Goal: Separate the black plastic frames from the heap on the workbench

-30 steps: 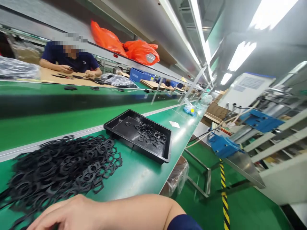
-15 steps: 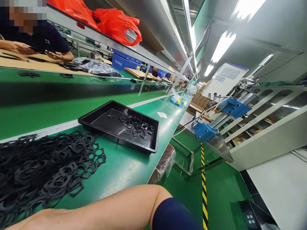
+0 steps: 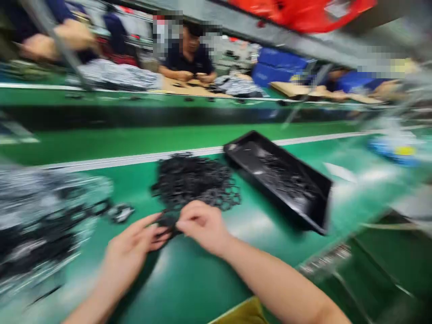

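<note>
Between my two hands is a thin black flat part, blurred by motion. The fingers of my left hand are closed on its left side, and my right hand pinches its right side. Just behind the hands lies a heap of thin black ring-shaped parts on the green tabletop. To the right of the heap a black tray stands at an angle, with more such parts scattered inside.
A clear plastic bag with black parts lies at left. A white card and a bag with blue contents are at right. Across the bench a person works with both hands. A red bag hangs overhead.
The view has swung left and levelled, so the heap and tray now appear further right. Both my hands have come into view, holding a black part.
</note>
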`<control>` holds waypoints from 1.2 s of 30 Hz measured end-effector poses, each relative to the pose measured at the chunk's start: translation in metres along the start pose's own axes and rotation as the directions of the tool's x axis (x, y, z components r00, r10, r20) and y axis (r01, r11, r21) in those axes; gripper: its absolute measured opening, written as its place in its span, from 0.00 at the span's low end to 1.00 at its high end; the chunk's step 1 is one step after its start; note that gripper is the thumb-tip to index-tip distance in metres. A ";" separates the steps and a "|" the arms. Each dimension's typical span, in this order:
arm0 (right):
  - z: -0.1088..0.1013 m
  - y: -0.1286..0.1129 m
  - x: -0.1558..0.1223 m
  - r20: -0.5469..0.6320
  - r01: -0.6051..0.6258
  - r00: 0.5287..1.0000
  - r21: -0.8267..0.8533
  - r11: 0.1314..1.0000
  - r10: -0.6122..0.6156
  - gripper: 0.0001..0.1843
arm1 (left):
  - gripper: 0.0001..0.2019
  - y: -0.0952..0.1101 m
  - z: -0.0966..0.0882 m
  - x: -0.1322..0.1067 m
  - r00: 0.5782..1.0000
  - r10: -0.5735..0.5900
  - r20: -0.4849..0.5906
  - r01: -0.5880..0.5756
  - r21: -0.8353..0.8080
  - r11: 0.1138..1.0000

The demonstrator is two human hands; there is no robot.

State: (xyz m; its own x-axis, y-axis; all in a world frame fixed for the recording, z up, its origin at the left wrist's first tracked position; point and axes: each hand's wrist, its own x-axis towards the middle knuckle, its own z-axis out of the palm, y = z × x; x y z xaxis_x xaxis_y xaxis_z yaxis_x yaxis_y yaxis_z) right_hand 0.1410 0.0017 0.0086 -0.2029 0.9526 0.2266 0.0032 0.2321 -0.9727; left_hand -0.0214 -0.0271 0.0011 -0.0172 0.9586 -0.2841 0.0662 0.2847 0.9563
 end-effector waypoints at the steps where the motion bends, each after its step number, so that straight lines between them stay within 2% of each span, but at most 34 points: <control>1: -0.003 0.003 0.003 0.051 -0.048 0.998 0.042 0.998 0.046 0.04 | 0.28 -0.001 -0.005 0.000 0.998 -0.065 0.004 0.065 -0.064 0.996; 4: -0.004 0.017 0.008 0.145 -0.216 0.971 0.174 0.961 0.192 0.04 | 0.22 -0.005 -0.009 0.009 0.999 -0.052 -0.007 0.049 -0.205 0.978; 6: -0.001 0.020 0.006 0.166 -0.278 0.955 0.221 0.935 0.245 0.08 | 0.19 -0.005 -0.006 0.012 0.999 -0.038 -0.010 0.034 -0.267 0.963; 8: 0.002 0.018 0.002 0.165 -0.305 0.947 0.209 0.929 0.274 0.10 | 0.17 -0.004 -0.002 0.009 0.999 -0.035 0.004 0.034 -0.291 0.956; 14: 0.006 0.020 -0.002 0.167 -0.316 0.939 0.068 0.946 0.302 0.08 | 0.14 -0.003 -0.002 0.003 0.997 -0.008 0.083 0.028 -0.244 0.969; 17: 0.005 0.023 -0.003 0.154 -0.249 0.956 -0.014 0.968 0.248 0.07 | 0.14 -0.003 -0.002 0.003 0.996 -0.004 0.087 0.024 -0.232 0.972; 21: 0.002 0.022 -0.004 0.141 -0.057 0.987 -0.139 0.989 0.077 0.04 | 0.14 -0.001 -0.002 0.001 0.993 -0.014 0.119 0.044 -0.256 0.966; 26: 0.000 0.018 -0.005 0.154 0.104 0.986 -0.214 0.971 -0.071 0.02 | 0.25 0.002 -0.002 -0.002 0.988 -0.068 0.141 0.104 -0.268 0.958; 32: 0.000 0.015 -0.005 0.183 0.239 0.964 -0.264 0.935 -0.194 0.06 | 0.15 0.002 0.001 -0.005 0.989 -0.035 0.145 0.075 -0.277 0.958; 36: 0.000 0.013 -0.004 0.185 0.278 0.955 -0.285 0.917 -0.232 0.06 | 0.16 -0.002 0.002 -0.009 0.983 0.049 0.176 -0.007 -0.228 0.974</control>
State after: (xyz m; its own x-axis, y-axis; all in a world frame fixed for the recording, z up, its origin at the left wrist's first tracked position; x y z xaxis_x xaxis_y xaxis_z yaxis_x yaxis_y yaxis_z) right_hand 0.1422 0.0008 -0.0050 -0.3759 0.8195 0.4326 0.2255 0.5337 -0.8151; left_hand -0.0192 -0.0363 0.0011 0.1614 0.9560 -0.2450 -0.1630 0.2707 0.9488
